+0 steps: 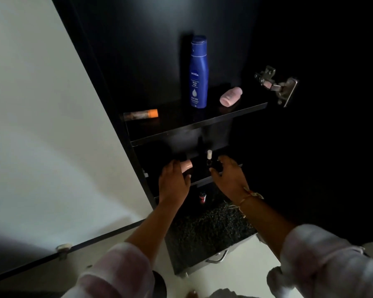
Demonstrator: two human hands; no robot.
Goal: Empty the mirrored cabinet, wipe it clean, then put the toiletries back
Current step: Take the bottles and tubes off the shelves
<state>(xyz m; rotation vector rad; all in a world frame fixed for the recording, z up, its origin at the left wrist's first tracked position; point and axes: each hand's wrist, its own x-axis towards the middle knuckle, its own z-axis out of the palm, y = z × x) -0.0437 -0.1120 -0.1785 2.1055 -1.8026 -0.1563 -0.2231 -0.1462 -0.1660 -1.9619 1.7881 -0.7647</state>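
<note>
In the head view, a peach container [186,165] on the lower shelf [205,180] of the mirrored cabinet [138,61] is gripped by the left hand [174,182], fingers over it and thumb below. The right hand [229,178] is held spread just beside a white-capped bottle [209,157]; whether they touch cannot be told. On the upper shelf [202,123], a blue lotion bottle [199,72] is stood upright.

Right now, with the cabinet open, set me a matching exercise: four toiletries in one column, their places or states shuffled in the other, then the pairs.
Things:
1 blue bottle
2 pink container
3 orange-capped tube
4 peach container

States:
a lying at the left end of the upper shelf
b gripped by the left hand
c standing upright on the upper shelf
d on its side near that shelf's right end

Pairs: 1-c, 2-d, 3-a, 4-b
</note>
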